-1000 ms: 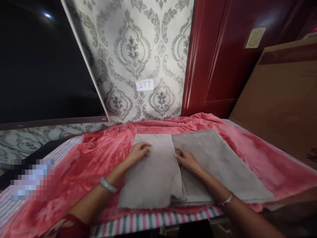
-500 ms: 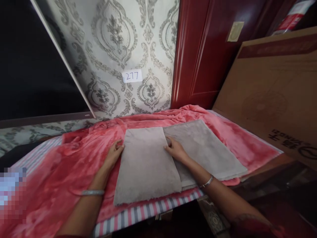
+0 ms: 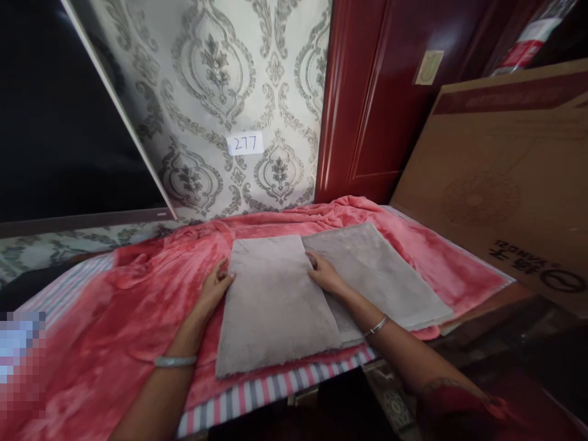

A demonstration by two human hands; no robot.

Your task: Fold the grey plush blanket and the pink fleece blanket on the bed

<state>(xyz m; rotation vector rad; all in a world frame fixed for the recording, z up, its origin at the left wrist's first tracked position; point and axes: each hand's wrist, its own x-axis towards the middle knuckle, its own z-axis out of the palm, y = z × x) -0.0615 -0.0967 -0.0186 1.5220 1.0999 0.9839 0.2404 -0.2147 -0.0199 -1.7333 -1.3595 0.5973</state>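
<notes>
A grey cloth lies folded over on a pink fleece blanket, its left half doubled on top and its right half spread flat. My left hand rests at the left edge of the folded part, fingers touching the cloth's side. At the inner right edge of that fold my right hand lies with its fingertips on the cloth. Both wrists wear silver bangles. Neither hand lifts the cloth.
A striped sheet shows under the blanket at the near edge. A large cardboard box stands at the right, a red door behind. A paper label reading 277 is stuck to the patterned wall; a dark screen fills the left.
My left hand slid off the top of the fold to its left edge. The right hand stayed at the fold's inner edge. The view shifted right.
</notes>
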